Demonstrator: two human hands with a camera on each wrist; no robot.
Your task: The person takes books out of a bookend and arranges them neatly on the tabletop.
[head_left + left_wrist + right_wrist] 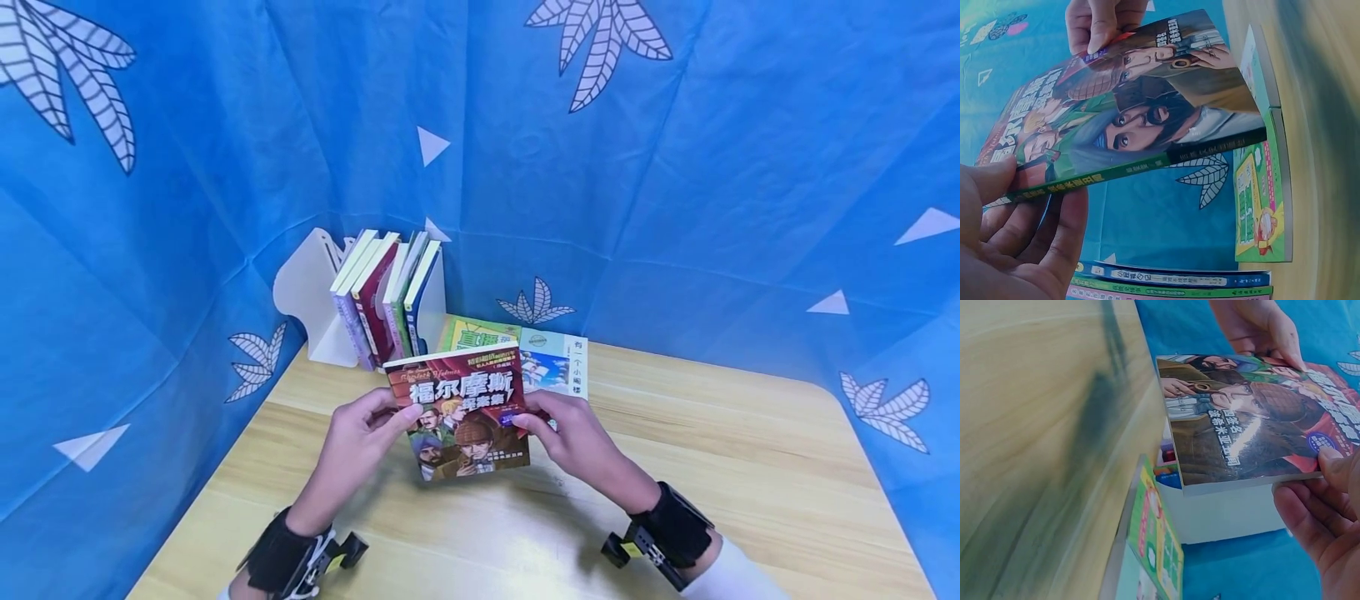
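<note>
A paperback book (472,454) with a red and brown illustrated cover is held up above the table, cover facing the head camera. My left hand (360,442) grips its left edge, which is the green spine side in the left wrist view, thumb on the cover and fingers behind. On the opposite edge, my right hand (577,437) pinches the book the same way, as the right wrist view also shows. Behind it lie a green and yellow book (465,332) and a pale blue book (558,367), both partly hidden by the held one.
At the back left, a white bookend rack (307,292) holds several upright books (375,292), leaning slightly. The wooden table (712,467) extends to the right and front. Blue patterned cloth (675,208) hangs around its back and sides.
</note>
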